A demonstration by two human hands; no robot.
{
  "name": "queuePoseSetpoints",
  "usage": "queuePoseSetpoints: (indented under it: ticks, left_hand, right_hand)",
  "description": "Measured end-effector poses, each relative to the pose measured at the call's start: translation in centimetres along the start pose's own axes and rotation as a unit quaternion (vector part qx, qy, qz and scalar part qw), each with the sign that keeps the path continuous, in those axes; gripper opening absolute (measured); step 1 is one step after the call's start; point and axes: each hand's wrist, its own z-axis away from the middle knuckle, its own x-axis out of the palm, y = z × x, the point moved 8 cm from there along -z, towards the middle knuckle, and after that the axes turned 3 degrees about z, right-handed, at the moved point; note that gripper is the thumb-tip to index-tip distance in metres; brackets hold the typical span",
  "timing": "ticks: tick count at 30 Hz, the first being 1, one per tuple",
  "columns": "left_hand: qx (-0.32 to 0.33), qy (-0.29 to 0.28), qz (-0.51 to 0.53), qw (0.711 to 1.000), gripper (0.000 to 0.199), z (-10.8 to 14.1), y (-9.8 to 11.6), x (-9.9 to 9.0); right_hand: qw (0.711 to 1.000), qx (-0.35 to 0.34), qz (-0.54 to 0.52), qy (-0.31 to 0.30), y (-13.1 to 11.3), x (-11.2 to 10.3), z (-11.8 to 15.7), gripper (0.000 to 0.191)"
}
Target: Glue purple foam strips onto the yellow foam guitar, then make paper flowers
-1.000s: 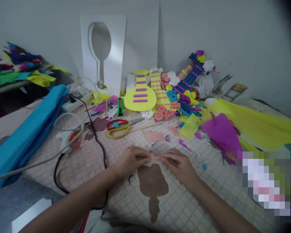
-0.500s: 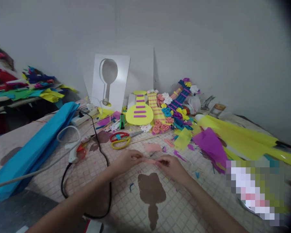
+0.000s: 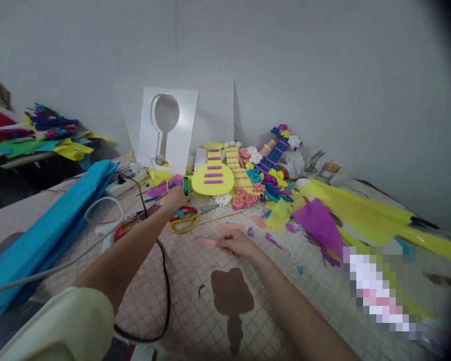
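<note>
The right hand (image 3: 236, 242) has its thumb and fingers pinched together on a pink strip (image 3: 207, 241), thin, pale and slightly limp, held just above the counter (image 3: 188, 271) with its free end pointing left. The left hand (image 3: 176, 196) reaches farther out to a green cutter (image 3: 186, 186), touching or nearly so; its fingertips are hard to make out, so I cannot tell whether they have closed on it. Behind the right hand lies a pink sheet (image 3: 234, 227), partly covered by it, and the left forearm hides much of a white-and-orange glue gun (image 3: 105, 238) (its black cord (image 3: 167, 281) loops below). At the lower right, a pixelated patch (image 3: 379, 296) cannot be read. The counter has a grid-patterned surface, broken by a brown patch with a blocky body and narrow stem. Scissors (image 3: 191, 217) with one red and one yellow loop lie near the left hand. Beyond stand a flat yellow guitar shape (image 3: 225, 179) with purple bars, rosettes (image 3: 238, 202) of gathered pink material, and a smooth white board (image 3: 190, 115) with a rounded, long-necked cutout.
</note>
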Motion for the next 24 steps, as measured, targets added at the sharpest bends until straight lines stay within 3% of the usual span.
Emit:
queuePoseSetpoints:
  ticks: [7,14,18,21,24]
  left_hand:
    - [0.006,-0.005,-0.035,0.999,0.031,-0.9,-0.1,0.3]
    - [0.036,0.007,-0.065,0.997,0.030,1.8,-0.5,0.0]
    - [0.048,0.029,-0.066,0.996,0.029,3.0,-0.1,-1.2]
    - [0.051,0.050,-0.061,0.996,0.028,5.3,0.0,-2.9]
    - [0.074,0.057,-0.055,0.994,0.027,10.2,0.3,-4.5]
  right_hand:
    - [0.998,0.035,-0.048,-0.030,0.7,0.4,0.4,0.016]
    - [0.998,0.007,-0.060,-0.025,0.5,0.6,0.4,0.013]
    - [0.998,-0.004,-0.060,-0.020,0.8,0.8,0.5,0.012]
    - [0.998,-0.009,-0.063,-0.020,0.8,0.9,0.6,0.013]
    - [0.998,-0.007,-0.061,-0.024,0.9,0.9,0.6,0.015]
